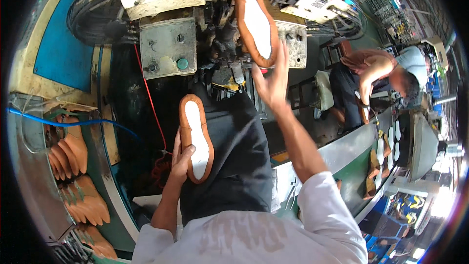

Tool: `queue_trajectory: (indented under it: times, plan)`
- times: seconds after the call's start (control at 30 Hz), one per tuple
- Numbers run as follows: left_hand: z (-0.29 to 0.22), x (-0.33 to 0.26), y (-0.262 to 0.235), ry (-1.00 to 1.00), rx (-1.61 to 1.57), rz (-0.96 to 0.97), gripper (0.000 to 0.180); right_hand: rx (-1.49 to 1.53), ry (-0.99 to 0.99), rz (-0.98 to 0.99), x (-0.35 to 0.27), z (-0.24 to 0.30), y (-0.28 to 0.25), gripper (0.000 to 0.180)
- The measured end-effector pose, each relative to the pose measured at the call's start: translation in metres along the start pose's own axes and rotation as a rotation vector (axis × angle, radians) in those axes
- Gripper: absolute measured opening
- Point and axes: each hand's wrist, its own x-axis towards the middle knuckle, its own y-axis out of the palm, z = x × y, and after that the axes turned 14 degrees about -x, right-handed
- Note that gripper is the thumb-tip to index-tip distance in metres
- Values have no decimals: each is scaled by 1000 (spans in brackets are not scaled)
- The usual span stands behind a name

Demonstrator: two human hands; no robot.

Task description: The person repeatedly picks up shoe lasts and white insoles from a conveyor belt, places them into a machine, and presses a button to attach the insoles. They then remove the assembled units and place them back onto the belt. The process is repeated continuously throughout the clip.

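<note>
Left hand [181, 164] grasps the lower tan shoe [209, 146] by its edge, thumb on the white sole [194, 122], above the dark trousers [239, 151]. Right hand [274, 78] looks unclenched, fingers spread just beside the toe of the upper tan shoe [240, 7], which sits sole-up at the machine [227, 44]; can't tell if touching. Best handling, probably: support shoes by their rims, avoid smudging white faces, fingertips clear of the mechanism.
</note>
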Motion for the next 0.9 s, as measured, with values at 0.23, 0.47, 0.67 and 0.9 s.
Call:
queue_trajectory:
  times: [0.23,0.47,0.67,0.9]
  plan:
    - [0,-6,-6,-55,-6,-97,93,61,629,630,-151,-46,168,58]
    - [4,1,-8,-16,-1,-112,90,112,806,408,-112,-26,99,46]
    - [10,1,-12,-45,-107,-142,85,-166,-217,-137,63,68,-37,73]
    - [13,3,1,6,-20,-70,80,-445,-252,10,70,45,4,78]
